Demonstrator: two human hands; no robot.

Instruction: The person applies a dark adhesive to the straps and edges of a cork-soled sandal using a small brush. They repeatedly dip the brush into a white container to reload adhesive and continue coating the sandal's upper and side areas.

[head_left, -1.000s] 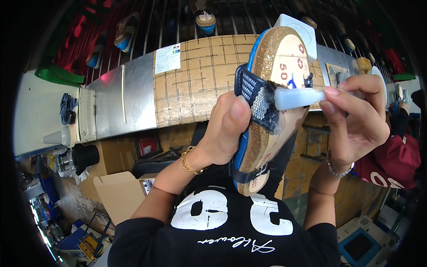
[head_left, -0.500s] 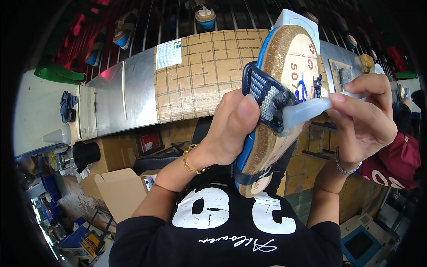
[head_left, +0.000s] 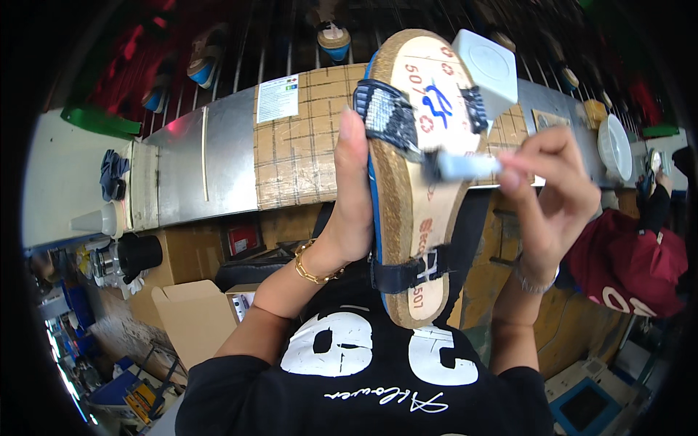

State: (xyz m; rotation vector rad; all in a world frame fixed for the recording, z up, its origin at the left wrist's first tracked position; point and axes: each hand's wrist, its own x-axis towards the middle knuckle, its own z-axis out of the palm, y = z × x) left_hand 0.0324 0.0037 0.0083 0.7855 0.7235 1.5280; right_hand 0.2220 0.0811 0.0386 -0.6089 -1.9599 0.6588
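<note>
My left hand (head_left: 352,196) is closed round the left edge of a shoe on a last (head_left: 414,218). The sole side faces me, showing a pale insole board with a cork-brown border, and blue shows along its left edge. Dark woven straps (head_left: 389,112) are folded over the board's edges, and a black strap with a buckle crosses its lower end. My right hand (head_left: 545,196) pinches the pale handle of a brush (head_left: 465,167). The brush's dark bristles, blurred by motion, are over the middle of the board, beside the folded strap; I cannot tell whether they touch.
A cardboard-covered pad (head_left: 313,145) lies on the metal bench, with a white box-shaped container (head_left: 488,65) behind the shoe. A white bowl (head_left: 614,149) stands at right. Several shoes (head_left: 334,43) sit on a rack at the back. Another person in maroon (head_left: 625,261) is at right.
The shoe has turned more upright and shifted left. My right hand has moved left and a little down, taking the brush off the woven strap toward the board's middle. The white bowl now shows.
</note>
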